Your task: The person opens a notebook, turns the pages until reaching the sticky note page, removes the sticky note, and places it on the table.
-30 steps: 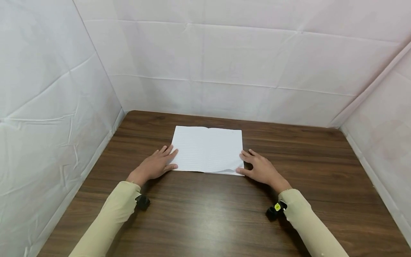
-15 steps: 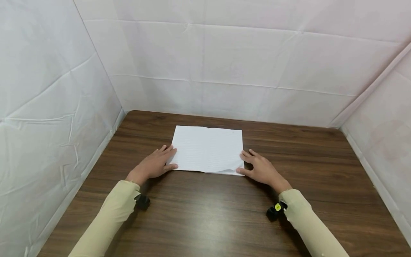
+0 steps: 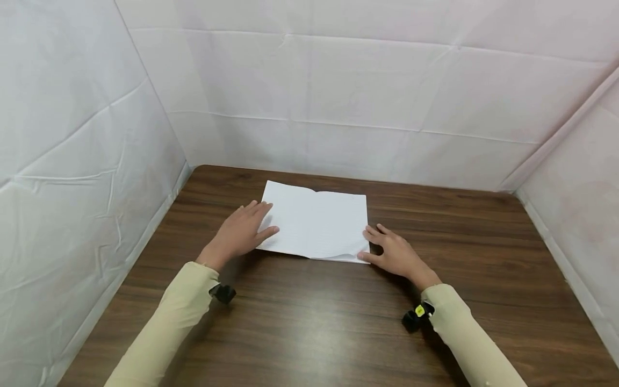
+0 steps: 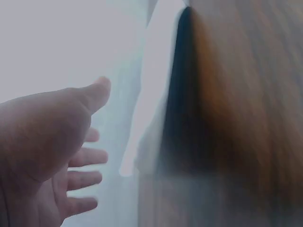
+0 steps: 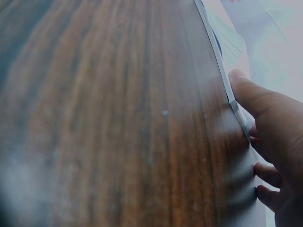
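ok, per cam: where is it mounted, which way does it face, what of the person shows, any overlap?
Head: worn on the head, looking forward and down at the open notebook on the table; both sleeves, left hand, right hand.
Left wrist: past the left hand, blurred pale page and wood.
Right wrist: along the wood to the notebook's edge; right hand on it.
Shared: notebook and table in all three.

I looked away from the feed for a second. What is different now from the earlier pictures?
The left hand has moved forward along the left edge of the open notebook, and that left page now stands raised off the table, its far corner higher than before. Whether the fingers grip the page is unclear. The right hand stays at the notebook's right edge, and the right page still lies flat.
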